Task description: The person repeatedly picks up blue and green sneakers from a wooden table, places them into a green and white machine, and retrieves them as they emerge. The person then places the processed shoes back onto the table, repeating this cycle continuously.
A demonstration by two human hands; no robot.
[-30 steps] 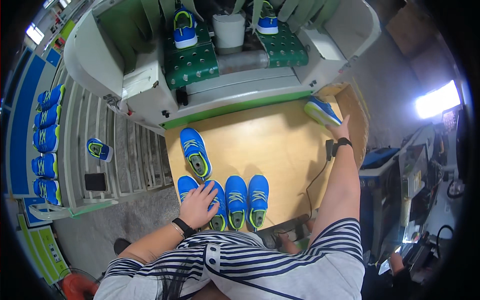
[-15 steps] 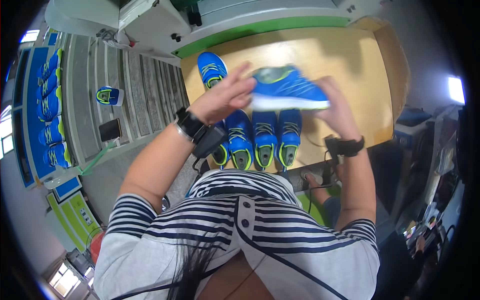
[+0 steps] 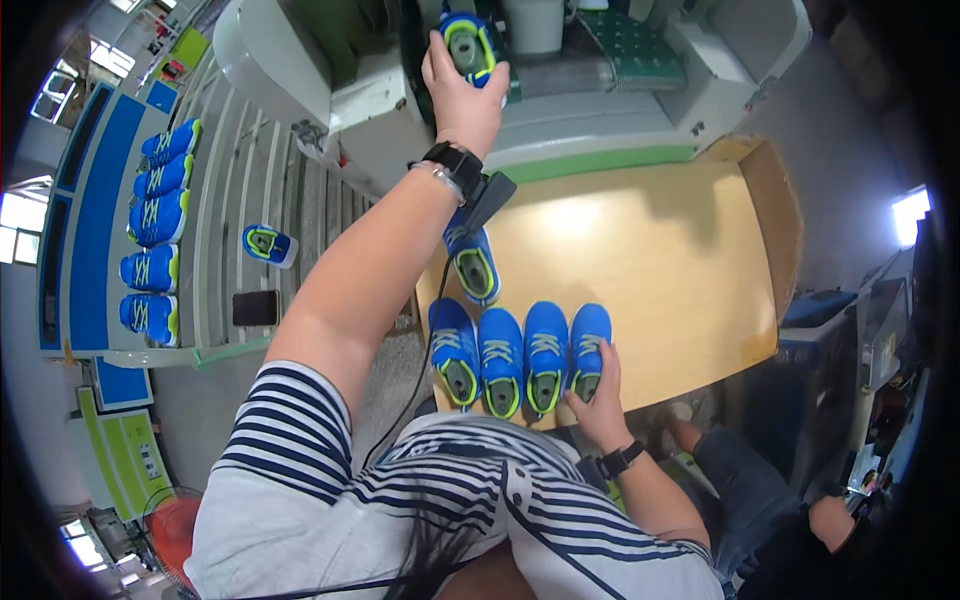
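My left hand (image 3: 468,105) reaches far forward and grips a blue sneaker (image 3: 468,48) with lime-green lining by its heel end, at the opening of a pale machine. Down at the table's near edge, my right hand (image 3: 603,402) has its fingers closed around the heel of the rightmost sneaker (image 3: 590,340) in a row. Several matching blue sneakers, one of them the second from right (image 3: 545,345), stand side by side there, heels toward me. Another sneaker (image 3: 473,268) sits farther up the table's left side, partly covered by my left wrist gear.
The wooden tabletop (image 3: 640,240) has a raised cardboard edge (image 3: 772,225) at right. Ahead stands the machine (image 3: 590,130) with a green textured pad (image 3: 635,50). At left, a slatted rack (image 3: 225,200) holds one sneaker (image 3: 270,246) and a dark phone (image 3: 256,308). Someone's leg (image 3: 735,465) shows at right.
My left hand has gone forward to the machine and now holds a sneaker. My right hand, which held a sneaker above the table, has come down to the row's rightmost one.
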